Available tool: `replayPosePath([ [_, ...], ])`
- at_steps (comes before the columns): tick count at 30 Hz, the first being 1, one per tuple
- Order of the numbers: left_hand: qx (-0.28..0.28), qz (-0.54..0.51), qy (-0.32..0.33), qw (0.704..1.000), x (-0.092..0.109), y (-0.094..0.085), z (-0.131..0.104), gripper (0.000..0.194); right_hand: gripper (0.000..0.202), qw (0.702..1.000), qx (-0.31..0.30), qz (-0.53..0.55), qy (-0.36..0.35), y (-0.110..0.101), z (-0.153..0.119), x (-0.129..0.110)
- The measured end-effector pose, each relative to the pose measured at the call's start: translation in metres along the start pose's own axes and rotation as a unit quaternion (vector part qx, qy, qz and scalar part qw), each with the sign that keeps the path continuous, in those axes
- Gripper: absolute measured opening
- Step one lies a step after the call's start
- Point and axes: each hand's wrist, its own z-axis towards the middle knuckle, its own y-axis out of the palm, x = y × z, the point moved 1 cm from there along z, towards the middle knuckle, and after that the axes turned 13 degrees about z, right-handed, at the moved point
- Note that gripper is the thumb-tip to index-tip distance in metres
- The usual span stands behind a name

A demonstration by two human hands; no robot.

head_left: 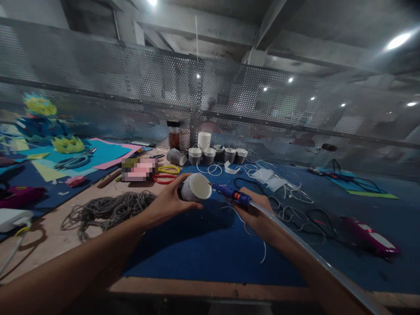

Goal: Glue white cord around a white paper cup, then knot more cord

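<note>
My left hand [169, 199] is closed around a small white paper cup [199, 187] with grey wrapping on its side; the cup is tilted, its mouth facing right. In my right hand [254, 214] is a blue glue gun [231, 192], its nozzle pointing left and close to the cup's rim. Whether the nozzle touches the cup I cannot tell. A long clear glue stick [292, 229] runs from the gun's back over my right forearm. Beside my left forearm lies a tangle of grey cord [114, 210].
Several grey-wrapped cups [209, 154] stand in a row behind, near a stack of white cups [204, 139] and a dark-lidded jar [174, 135]. Another wrapped cup [176, 156] lies sideways. Scissors [165, 178] lie left, a magenta tool [370, 236] right. White string [213, 169] loops across the blue mat [203, 258].
</note>
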Motion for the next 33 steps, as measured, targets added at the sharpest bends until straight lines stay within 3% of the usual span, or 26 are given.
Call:
replayPosePath([
  [17,0.025,0.032,-0.007,0.999,-0.0003,-0.0014,0.0008,0.078,0.022,1.0,0.015,-0.005,-0.014,0.0001,0.0005,0.001],
  [33,0.04,0.017,0.009,0.999,-0.0011,-0.0024,0.0027,0.077,0.023,1.0,-0.009,0.005,0.004,-0.001,0.0004,-0.0032],
])
